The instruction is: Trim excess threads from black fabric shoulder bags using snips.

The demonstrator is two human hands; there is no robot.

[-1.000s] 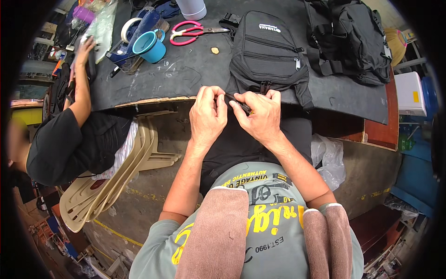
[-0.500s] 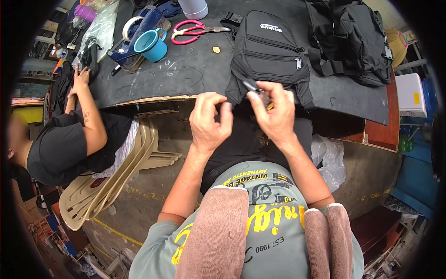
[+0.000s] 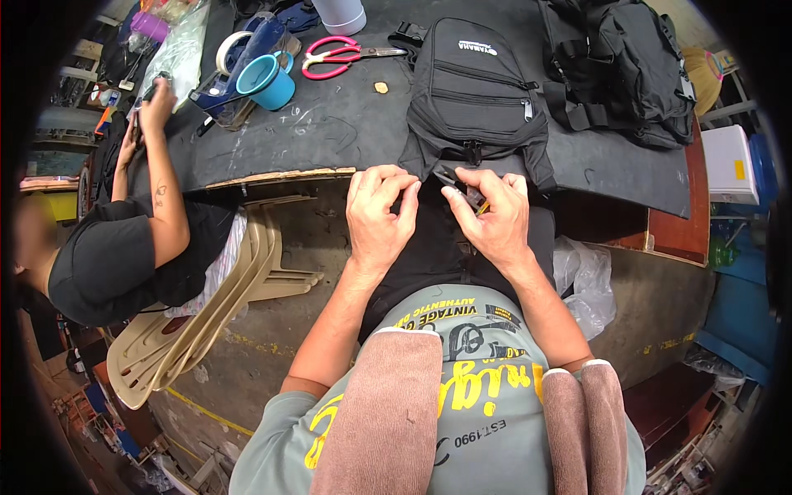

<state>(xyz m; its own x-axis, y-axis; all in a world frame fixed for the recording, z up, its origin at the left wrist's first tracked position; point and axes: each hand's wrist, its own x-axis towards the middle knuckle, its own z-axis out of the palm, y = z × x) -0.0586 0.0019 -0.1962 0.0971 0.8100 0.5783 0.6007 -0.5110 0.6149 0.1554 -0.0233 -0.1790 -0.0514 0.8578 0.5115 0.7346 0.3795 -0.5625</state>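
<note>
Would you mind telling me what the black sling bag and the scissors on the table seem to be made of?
Sling bag: likely woven synthetic fabric, matte black, with stitched seams and zips. Scissors: probably steel blades, dull grey, with glossy pink handles that look like plastic.

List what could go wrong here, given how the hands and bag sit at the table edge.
1. The right hand pinches a small tool close to the left hand; a slip could nick those fingers.
2. The black bag overhangs the table edge; a tug might drag it off.
3. The scissors lie open-handled near the cup; a reach could knock either.
</note>
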